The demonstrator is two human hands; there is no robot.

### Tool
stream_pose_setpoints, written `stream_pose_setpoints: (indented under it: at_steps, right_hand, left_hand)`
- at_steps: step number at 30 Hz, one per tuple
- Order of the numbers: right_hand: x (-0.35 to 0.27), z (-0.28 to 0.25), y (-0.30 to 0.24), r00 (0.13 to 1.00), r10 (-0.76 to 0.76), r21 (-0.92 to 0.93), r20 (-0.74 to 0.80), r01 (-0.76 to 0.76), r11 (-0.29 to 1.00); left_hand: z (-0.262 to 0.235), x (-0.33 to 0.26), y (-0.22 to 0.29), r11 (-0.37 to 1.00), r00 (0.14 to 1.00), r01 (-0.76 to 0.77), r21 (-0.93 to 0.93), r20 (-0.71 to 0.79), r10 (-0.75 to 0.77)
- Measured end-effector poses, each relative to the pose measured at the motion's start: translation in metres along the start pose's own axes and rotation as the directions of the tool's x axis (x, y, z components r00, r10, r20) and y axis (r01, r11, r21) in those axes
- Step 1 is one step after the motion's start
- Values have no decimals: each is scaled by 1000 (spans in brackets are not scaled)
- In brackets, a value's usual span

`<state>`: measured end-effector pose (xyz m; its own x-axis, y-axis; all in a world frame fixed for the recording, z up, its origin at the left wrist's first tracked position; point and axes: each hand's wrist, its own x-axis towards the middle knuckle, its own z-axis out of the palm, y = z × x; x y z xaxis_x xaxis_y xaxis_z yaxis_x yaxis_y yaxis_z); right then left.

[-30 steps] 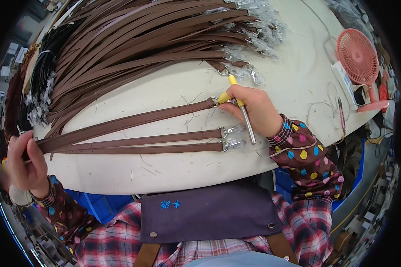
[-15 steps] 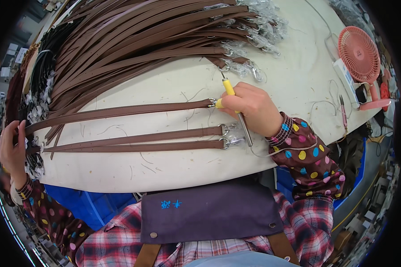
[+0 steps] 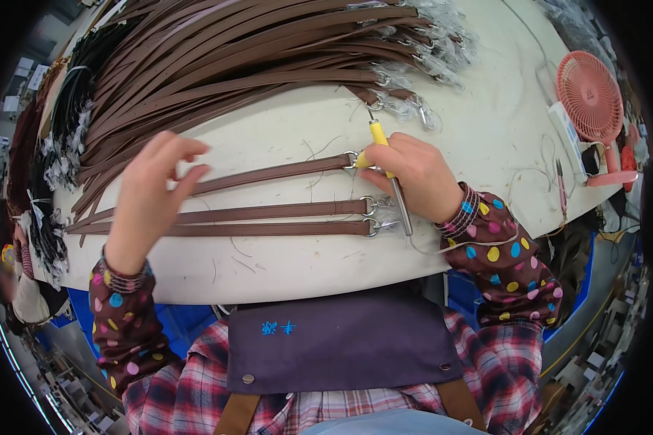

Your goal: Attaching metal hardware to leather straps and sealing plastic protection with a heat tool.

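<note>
In my right hand (image 3: 419,177) is a corded, pen-shaped hot tool (image 3: 378,133) with a yellow grip, thin metal tip and silver tail, like a soldering iron. Its tip points away from me. The same fingers are at the metal ring end of a brown leather strap (image 3: 283,172); whether they pinch it is hard to see. My left hand (image 3: 152,192) hovers over the straps, thumb and fingers apart, holding nothing. Nearer me lie two more brown straps (image 3: 283,212), (image 3: 276,230), their clasps in clear plastic wrap.
A large heap of brown straps (image 3: 232,65) with wrapped clasps covers the far side. Bundled black cords (image 3: 72,109) hang at the left edge. At right stand a pink fan (image 3: 590,94), a white box (image 3: 567,141) and a pink pen-like tool (image 3: 561,187). Loose threads litter the white table (image 3: 486,109).
My left hand has let go of the far strap's left end and moved right, opening above the straps. My right hand stays nearly in place with the tool.
</note>
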<state>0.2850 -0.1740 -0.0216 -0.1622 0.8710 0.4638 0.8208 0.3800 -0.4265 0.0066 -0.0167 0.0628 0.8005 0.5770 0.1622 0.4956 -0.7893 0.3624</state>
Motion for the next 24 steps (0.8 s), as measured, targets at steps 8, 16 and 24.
stream_pose_setpoints:
  at_steps: [8,16,24]
  right_hand:
    - [-1,-5,-11,995,99,140,6,-99,985]
    - [1,-9,-7,972,211,272,98,-230,934]
    - [8,-15,-8,943,329,532,51,-305,790]
  left_hand:
    - [88,41,54,891,958,-124,-436,181,222]
    - [90,46,55,906,955,-1,-424,268,126]
    - [87,46,42,669,900,334,-665,436,-16]
